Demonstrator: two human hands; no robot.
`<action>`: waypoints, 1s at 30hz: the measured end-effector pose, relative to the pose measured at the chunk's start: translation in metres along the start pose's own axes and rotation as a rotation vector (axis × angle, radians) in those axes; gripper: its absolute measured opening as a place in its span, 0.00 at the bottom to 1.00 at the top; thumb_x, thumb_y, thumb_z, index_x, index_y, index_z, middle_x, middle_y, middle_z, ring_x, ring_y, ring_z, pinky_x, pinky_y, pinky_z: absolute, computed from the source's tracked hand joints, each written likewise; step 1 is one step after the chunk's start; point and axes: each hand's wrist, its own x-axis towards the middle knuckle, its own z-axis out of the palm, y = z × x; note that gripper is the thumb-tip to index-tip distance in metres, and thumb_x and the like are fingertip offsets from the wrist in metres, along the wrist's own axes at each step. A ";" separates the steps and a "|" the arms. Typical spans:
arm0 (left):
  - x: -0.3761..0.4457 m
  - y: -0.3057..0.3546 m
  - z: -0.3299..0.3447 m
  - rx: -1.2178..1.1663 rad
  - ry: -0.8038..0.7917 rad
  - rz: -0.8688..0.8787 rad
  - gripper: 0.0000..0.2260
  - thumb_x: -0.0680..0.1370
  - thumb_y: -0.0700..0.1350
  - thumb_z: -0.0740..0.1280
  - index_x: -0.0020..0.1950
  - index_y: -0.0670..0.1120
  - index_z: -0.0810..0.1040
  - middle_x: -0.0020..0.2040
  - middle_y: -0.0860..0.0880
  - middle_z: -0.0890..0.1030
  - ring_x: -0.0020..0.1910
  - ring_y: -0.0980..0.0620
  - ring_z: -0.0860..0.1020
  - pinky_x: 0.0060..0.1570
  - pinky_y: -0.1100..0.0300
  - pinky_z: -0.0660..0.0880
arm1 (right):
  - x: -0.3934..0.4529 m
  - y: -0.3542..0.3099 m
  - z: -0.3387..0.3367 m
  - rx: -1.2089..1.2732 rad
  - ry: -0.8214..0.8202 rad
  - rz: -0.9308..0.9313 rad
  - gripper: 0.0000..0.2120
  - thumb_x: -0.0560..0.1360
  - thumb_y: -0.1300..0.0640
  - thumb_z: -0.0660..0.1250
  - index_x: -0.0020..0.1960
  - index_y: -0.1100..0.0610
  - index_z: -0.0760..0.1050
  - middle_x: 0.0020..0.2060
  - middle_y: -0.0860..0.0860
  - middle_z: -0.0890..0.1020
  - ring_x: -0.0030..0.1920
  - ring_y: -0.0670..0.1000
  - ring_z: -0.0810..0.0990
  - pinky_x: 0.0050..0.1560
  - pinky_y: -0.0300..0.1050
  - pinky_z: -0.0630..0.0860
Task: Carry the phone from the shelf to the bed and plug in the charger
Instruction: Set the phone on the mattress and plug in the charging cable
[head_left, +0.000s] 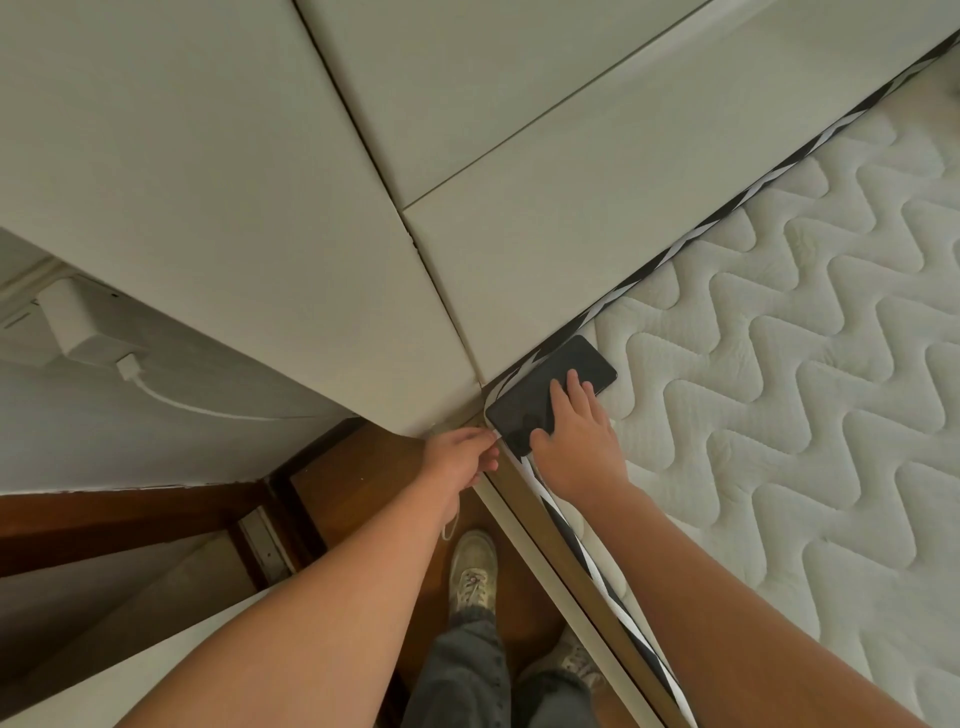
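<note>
A black phone (545, 387) lies screen-up on the corner of the white quilted mattress (779, 364), right by the padded headboard. My right hand (576, 441) rests on the phone's near end, with the fingers spread over it and the thumb on its edge. My left hand (460, 457) is pinched on the white charger cable's plug end at the phone's lower corner; whether the plug is in the port is hidden. The white cable (208, 410) runs back to a white charger block (85, 322) on the wall at left.
The padded beige headboard panels (363, 156) fill the top of the view. A wooden bed rail (566, 561) with black-and-white trim runs diagonally past my shoes (472, 571) on the brown wooden floor. Dark wooden skirting lies at left.
</note>
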 end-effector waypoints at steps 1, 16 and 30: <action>0.000 0.000 0.000 -0.002 -0.002 0.000 0.05 0.79 0.43 0.69 0.53 0.46 0.83 0.42 0.48 0.84 0.36 0.54 0.81 0.44 0.58 0.75 | -0.001 0.000 0.000 -0.013 -0.006 0.001 0.32 0.77 0.50 0.53 0.77 0.54 0.46 0.78 0.52 0.44 0.76 0.54 0.41 0.72 0.50 0.44; -0.008 0.005 -0.006 -0.026 -0.023 -0.006 0.06 0.79 0.41 0.68 0.54 0.44 0.83 0.42 0.46 0.83 0.37 0.53 0.79 0.52 0.53 0.75 | 0.005 -0.010 0.002 -0.125 0.008 0.074 0.38 0.76 0.54 0.58 0.77 0.53 0.38 0.77 0.53 0.39 0.76 0.55 0.37 0.72 0.55 0.38; -0.002 0.004 -0.014 -0.010 -0.006 0.003 0.05 0.78 0.43 0.70 0.52 0.46 0.83 0.51 0.42 0.86 0.43 0.49 0.81 0.57 0.49 0.78 | 0.009 -0.004 0.009 -0.114 0.024 0.071 0.38 0.76 0.51 0.58 0.77 0.52 0.39 0.78 0.52 0.40 0.76 0.54 0.38 0.72 0.55 0.41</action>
